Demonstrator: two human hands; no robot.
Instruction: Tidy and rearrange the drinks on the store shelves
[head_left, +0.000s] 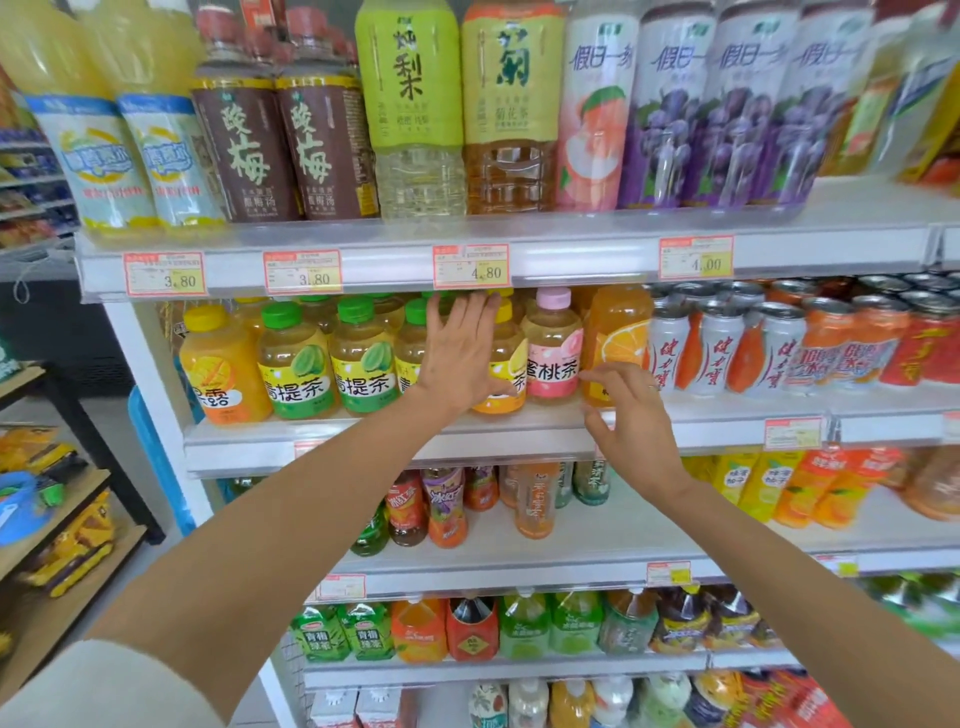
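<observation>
Head view shows my open left hand (460, 353) flat on the yellow-capped bottle (506, 364) mid-frame, my right hand (631, 415) loose and empty; the sparse lower shelf (571, 561) seems unfinished.

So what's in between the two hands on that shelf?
In the head view, between the left hand and the right hand stand the yellow-capped bottle, partly behind the left hand, and the pink peach tea bottle.
</observation>
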